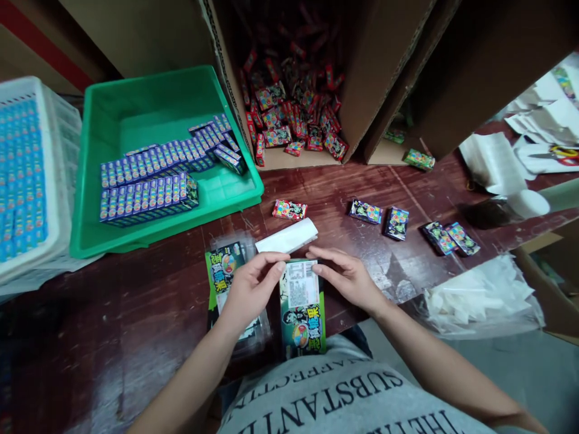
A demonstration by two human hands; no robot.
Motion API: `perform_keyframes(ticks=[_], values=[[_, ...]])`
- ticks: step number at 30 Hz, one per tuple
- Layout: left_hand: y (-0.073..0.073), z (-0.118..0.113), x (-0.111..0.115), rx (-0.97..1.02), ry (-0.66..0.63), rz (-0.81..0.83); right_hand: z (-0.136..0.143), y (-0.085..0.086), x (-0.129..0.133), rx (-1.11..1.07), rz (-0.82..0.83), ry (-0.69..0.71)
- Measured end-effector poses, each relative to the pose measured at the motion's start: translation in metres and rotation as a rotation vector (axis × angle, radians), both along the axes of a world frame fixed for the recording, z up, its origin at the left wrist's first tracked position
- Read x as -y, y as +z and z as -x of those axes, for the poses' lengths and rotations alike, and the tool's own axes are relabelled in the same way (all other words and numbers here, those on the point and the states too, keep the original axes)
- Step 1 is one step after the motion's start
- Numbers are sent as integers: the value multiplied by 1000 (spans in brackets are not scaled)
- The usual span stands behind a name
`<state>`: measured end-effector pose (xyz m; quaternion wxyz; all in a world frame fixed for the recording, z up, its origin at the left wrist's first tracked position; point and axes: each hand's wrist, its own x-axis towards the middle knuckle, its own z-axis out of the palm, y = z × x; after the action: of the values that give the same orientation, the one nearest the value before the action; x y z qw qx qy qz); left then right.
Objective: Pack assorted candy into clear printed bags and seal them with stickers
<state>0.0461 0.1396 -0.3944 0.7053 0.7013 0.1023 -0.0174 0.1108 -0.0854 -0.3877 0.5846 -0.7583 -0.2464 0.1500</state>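
A flat green-and-black printed candy package (302, 325) with a white barcode label hangs upright in front of my body. At its top left corner, my left hand (253, 289) pinches the edge between thumb and fingers. My right hand (350, 277) is closed on the opposite top corner. Beneath my left wrist lies a stack of similar printed packages (221, 265), partly hidden and with clear plastic around it. Just beyond my fingertips rests a folded white paper (287, 237), and behind that a small red candy box (289, 209).
A green tray (167, 232) holds rows of small purple boxes (145, 199). At left stands a white basket (58, 150) of blue boxes. An open carton (307, 158) contains many red packs. Small dark boxes (397, 223), scissors (565, 154) and a plastic bag (484, 301) are at right.
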Motion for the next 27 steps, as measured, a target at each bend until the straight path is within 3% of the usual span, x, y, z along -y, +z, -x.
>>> perform_keyframes(ticks=[3, 9, 12, 16, 22, 24, 27], values=[[3, -6, -5, -45, -50, -51, -8, 4, -5, -109, 7, 42], [12, -21, -10, -142, -94, -109, -23, 12, -16, -542, 10, -55], [14, -21, -16, -122, -193, -127, -27, 14, -12, -561, 35, 15], [9, -16, -24, -10, -279, -189, -34, 16, 2, -279, 89, 224], [1, -19, -24, 125, -335, -587, -81, 3, 5, 554, 437, 424], [0, -23, -22, 255, -282, -714, -102, -5, -1, 658, 487, 461], [5, -29, -19, 397, -98, -809, -123, -11, -14, 675, 439, 329]])
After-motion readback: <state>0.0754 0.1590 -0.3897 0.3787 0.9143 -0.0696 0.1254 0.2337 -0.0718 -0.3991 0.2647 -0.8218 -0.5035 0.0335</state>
